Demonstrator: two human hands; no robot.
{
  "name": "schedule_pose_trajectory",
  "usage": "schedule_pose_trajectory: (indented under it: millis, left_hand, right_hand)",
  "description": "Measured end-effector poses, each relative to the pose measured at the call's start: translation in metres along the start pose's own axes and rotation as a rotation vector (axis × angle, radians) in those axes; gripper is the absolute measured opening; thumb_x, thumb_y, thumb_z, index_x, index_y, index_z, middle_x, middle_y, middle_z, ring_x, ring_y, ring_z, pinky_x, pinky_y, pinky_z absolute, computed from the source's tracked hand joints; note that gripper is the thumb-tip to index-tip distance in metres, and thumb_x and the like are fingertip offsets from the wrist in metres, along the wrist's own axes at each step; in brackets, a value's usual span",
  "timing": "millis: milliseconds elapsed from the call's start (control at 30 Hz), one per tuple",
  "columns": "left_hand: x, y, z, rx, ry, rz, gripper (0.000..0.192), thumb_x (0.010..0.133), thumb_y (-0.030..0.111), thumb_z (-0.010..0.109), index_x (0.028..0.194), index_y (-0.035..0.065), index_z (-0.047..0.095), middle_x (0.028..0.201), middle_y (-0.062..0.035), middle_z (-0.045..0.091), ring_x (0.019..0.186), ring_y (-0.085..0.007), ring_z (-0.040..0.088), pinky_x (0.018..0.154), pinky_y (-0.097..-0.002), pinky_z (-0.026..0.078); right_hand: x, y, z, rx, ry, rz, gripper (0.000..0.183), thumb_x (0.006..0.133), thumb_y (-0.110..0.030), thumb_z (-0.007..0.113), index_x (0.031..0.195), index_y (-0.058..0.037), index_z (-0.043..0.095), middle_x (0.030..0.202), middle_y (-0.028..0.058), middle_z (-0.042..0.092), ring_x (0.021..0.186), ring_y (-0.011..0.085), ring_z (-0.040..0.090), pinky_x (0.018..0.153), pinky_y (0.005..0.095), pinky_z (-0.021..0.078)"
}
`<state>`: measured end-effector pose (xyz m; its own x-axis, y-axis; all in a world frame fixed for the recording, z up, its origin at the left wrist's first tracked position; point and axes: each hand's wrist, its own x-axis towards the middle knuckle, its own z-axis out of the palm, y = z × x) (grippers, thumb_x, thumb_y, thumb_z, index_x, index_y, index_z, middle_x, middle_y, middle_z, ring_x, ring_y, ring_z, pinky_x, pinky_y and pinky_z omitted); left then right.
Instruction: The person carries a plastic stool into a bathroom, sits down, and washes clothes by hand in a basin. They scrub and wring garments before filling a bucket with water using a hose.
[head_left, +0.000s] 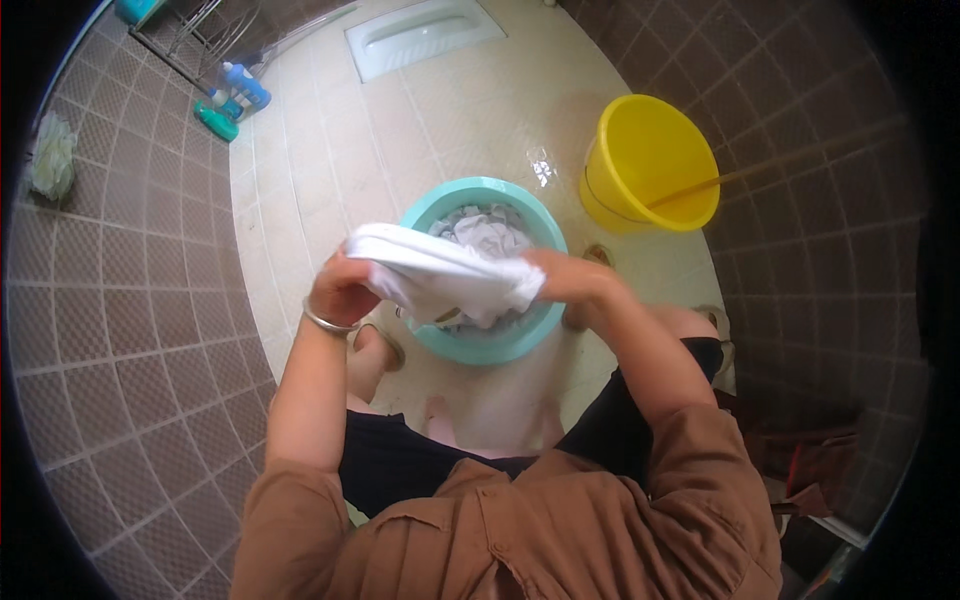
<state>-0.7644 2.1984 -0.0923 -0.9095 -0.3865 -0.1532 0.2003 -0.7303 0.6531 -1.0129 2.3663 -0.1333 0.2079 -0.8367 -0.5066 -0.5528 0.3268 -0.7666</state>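
A white cloth garment (442, 277) is stretched between my two hands above a turquoise plastic basin (546, 217). My left hand (345, 289), with a silver bangle at the wrist, grips the garment's left end. At its right end, the bunched fabric is held in my right hand (566, 276). More white wet-looking cloth (489, 231) lies in the basin, partly hidden behind the held garment. What the lower part of the basin holds is mostly covered by the garment.
A yellow bucket (652, 161) with a stick (686, 190) in it stands right of the basin. Plastic bottles (246, 86) stand by the left wall near a metal rack (176, 67). A squat toilet (424, 37) is set in the floor ahead. My sandalled feet flank the basin.
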Motion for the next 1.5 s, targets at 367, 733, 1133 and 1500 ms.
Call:
schedule_pose_trajectory:
  millis: [367,733,1133,1500]
  left_hand:
    - [0.036,-0.080,-0.006,-0.415,0.290,-0.132,0.048,0.083,0.026,0.053,0.123,0.0016,0.040,0.119,-0.0157,0.049,0.108,-0.0264,0.050,0.090,-0.0408,0.042]
    - [0.051,-0.119,0.011,-0.518,0.354,-0.177,0.045,0.088,0.039,0.032,0.113,0.0058,0.049,0.112,-0.0127,0.053,0.105,-0.0273,0.050,0.092,-0.0419,0.038]
    - [0.015,-0.051,0.040,0.048,0.204,-0.283,0.043,0.085,0.024,0.051,0.118,-0.0016,0.045,0.116,-0.0127,0.053,0.102,-0.0233,0.054,0.089,-0.0345,0.042]
    - [0.002,-0.038,0.001,0.579,0.109,-0.335,0.052,0.069,0.008,0.063,0.118,0.0008,0.045,0.106,-0.0091,0.057,0.097,-0.0197,0.055,0.085,-0.0310,0.043]
  right_hand:
    - [0.069,-0.015,0.049,0.677,0.645,-0.196,0.031,0.066,-0.017,0.059,0.094,-0.0056,0.057,0.088,0.0115,0.061,0.082,0.0248,0.061,0.072,0.0391,0.0477]
    - [0.096,-0.042,0.060,0.053,0.792,-0.062,0.024,0.067,-0.029,0.061,0.076,-0.0061,0.060,0.076,0.0167,0.061,0.074,0.0329,0.059,0.067,0.0391,0.0465]
    - [0.072,-0.014,0.010,0.701,0.854,0.128,0.034,0.077,-0.024,0.055,0.097,0.0033,0.058,0.088,0.0145,0.062,0.082,0.0214,0.058,0.072,0.0342,0.0436]
    - [0.028,0.014,0.029,-0.040,-0.286,-0.071,0.044,0.060,-0.023,0.070,0.095,0.0016,0.060,0.082,0.0076,0.063,0.074,0.0175,0.057,0.067,0.0304,0.0449]
